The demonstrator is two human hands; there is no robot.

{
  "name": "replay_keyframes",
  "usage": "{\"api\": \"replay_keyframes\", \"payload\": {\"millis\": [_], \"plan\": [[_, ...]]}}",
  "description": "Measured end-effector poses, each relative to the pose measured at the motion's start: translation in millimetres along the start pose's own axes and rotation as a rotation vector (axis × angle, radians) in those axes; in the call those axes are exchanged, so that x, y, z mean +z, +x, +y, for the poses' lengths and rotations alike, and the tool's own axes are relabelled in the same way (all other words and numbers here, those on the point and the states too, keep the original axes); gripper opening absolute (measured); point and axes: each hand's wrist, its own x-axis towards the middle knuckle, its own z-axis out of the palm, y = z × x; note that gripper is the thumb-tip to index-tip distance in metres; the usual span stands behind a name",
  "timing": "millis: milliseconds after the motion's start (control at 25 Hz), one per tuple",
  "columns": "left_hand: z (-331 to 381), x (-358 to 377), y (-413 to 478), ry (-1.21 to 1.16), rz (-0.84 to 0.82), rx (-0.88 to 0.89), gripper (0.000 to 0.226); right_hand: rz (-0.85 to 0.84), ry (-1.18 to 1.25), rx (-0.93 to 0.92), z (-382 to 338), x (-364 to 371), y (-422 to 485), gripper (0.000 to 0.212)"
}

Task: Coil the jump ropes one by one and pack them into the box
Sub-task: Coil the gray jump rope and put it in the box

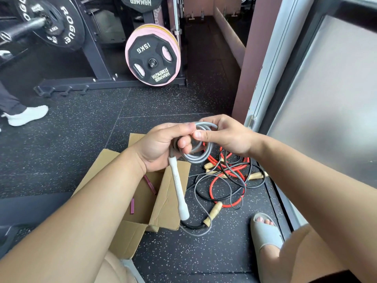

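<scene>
My left hand (159, 146) grips a grey jump rope (201, 155) wound into a small coil, with its white handle (179, 193) hanging down over the box. My right hand (222, 135) pinches the top of the same coil. Below them an open cardboard box (171, 193) lies on the floor, holding purple handles (150, 183). To the right of the box lies a tangle of loose ropes: a red rope (219, 181), a thin black rope (230, 170), and several wooden handles (213, 213).
A weight rack with a pink-rimmed 15 kg plate (153, 58) and a barbell plate (51, 21) stands behind on the speckled rubber floor. Another person's white shoe (26, 115) is at the left. My sandalled foot (265, 231) rests at the right, beside a frosted glass door (326, 99).
</scene>
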Motion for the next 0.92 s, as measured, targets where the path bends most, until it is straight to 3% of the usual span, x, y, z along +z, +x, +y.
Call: {"api": "replay_keyframes", "payload": {"millis": [80,160,320,400,520,680,760,840,920], "plan": [[1.3,3.5,1.3,0.049,0.065,0.015,0.023,-0.06,0.018,-0.013,4.3,-1.3,1.4,0.015],[-0.3,8.4,2.3,0.098,0.144,0.033,0.03,-0.106,0.048,0.018,7.7,-0.9,1.9,0.01],[-8.8,6.9,7.3,0.359,0.286,0.172,0.017,0.05,0.107,0.15,12.0,-5.7,3.3,0.008],[-9.9,1.0,8.3,0.443,0.291,0.196,0.02,0.094,0.048,0.138,10.5,-7.8,1.4,0.007],[-13.1,-7.2,6.9,0.434,0.225,0.147,0.031,0.146,0.013,0.003,9.7,-6.6,1.0,0.019],[-17.5,-16.4,9.4,0.321,0.271,0.02,0.039,0.283,-0.077,-0.092,4.6,-21.9,0.8,0.022],[-19.6,-17.5,9.7,0.3,0.307,0.033,0.03,0.218,-0.157,-0.066,3.8,-29.8,-1.6,0.03],[-21.2,-19.2,10.8,0.271,0.406,0.08,0.025,0.071,-0.282,-0.018,8.1,-32.9,-3.9,0.023],[-20.0,-26.1,13.2,0.153,0.52,0.146,0.024,-0.121,-0.437,0.151,16.1,-35.4,-6.2,0.02]]}}
